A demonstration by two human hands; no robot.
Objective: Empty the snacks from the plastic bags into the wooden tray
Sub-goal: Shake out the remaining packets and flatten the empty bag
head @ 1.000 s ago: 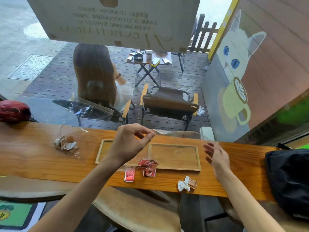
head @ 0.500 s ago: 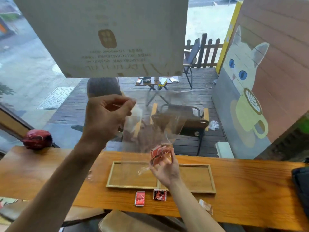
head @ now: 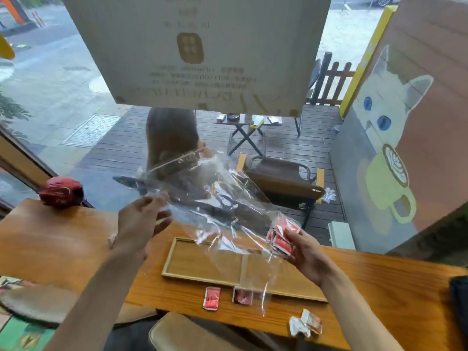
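window: daylight, wet deck (head: 121,148) | outside: folding table (head: 247,122), chair (head: 283,183) | right wall: cat mural (head: 387,138)

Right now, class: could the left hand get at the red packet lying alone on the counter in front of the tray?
Probably not yet: the left hand grips the plastic bag; otherwise nothing blocks the red packet.

Plastic bag (head: 215,198) lower now, tipped sideways (rightward).

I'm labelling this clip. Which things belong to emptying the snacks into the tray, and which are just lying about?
Job: plastic bag, red snacks in the right hand, left hand, tray, red packets on the counter.

Lying about: red cap, crumpled wrappers, black bag.
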